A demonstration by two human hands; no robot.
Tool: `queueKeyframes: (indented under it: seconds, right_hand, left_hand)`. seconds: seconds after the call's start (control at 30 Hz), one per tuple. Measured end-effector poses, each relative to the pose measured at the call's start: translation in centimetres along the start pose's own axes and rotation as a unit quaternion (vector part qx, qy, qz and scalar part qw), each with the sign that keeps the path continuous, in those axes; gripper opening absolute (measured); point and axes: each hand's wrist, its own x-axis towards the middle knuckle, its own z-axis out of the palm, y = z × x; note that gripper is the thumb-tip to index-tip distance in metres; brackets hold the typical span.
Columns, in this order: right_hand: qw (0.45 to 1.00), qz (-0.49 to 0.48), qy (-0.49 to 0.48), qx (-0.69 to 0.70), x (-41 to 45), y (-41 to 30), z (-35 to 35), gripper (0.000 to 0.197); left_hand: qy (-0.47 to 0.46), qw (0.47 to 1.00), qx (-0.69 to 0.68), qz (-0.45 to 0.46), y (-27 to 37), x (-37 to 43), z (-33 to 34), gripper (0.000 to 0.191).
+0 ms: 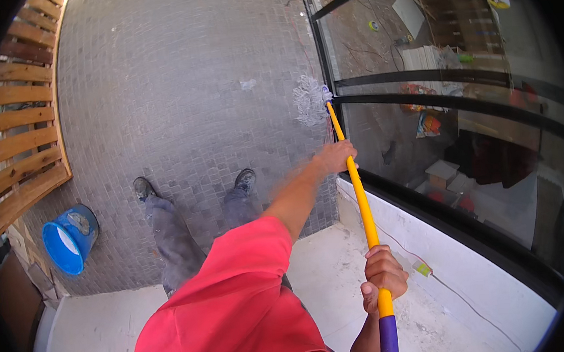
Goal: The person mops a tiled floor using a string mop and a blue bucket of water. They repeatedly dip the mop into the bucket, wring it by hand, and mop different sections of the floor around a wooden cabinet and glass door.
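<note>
A string mop with a yellow handle (360, 195) slants from the bottom of the picture up to the window frame. Farther along the handle, my left hand (337, 156) grips it with the arm stretched out. My right hand (386, 274) is wrapped around the handle just above its purple end sleeve (388, 340). The pale mop strands (310, 100) lie spread on the grey paved floor (182, 85), beside the foot of the black window frame (325, 57). A small whitish scrap (248, 84) is on the floor left of the strands.
A blue bucket (63, 245) with something whitish inside stands at left, near a wooden slat structure (18, 125). Glass panes (483, 171) run along the right above a low white wall (444, 253). A thin cable (467, 305) with a yellow-green connector (422, 268) lies by that wall.
</note>
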Motion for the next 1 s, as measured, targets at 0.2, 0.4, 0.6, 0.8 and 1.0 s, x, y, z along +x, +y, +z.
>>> queueKeyframes:
  seconds: [0.2,0.4,0.6,0.8,1.0]
  right_hand:
    - [0.998,0.012,0.054,-0.035,-0.6,-10.1,8.7,0.048]
    - [0.99,-0.029,-0.007,0.137,3.5,-21.0,18.7,0.038]
    - [0.968,0.005,0.003,0.252,5.8,-24.3,22.1,0.044]
    - [0.935,0.073,0.051,0.343,5.9,-22.9,29.0,0.049]
    - [0.9,0.168,-0.034,0.401,3.5,-16.4,39.3,0.045]
  left_hand:
    - [0.033,0.997,0.031,-0.068,3.8,-10.1,-8.1,0.018]
    - [0.075,0.987,0.039,-0.14,5.5,-24.4,-21.7,0.017]
    - [0.104,0.967,0.069,-0.223,7.8,-35.0,-34.7,0.012]
    - [0.101,0.941,0.157,-0.283,5.7,-44.6,-43.2,0.012]
    - [0.127,0.857,0.306,-0.395,-1.2,-55.0,-50.2,0.012]
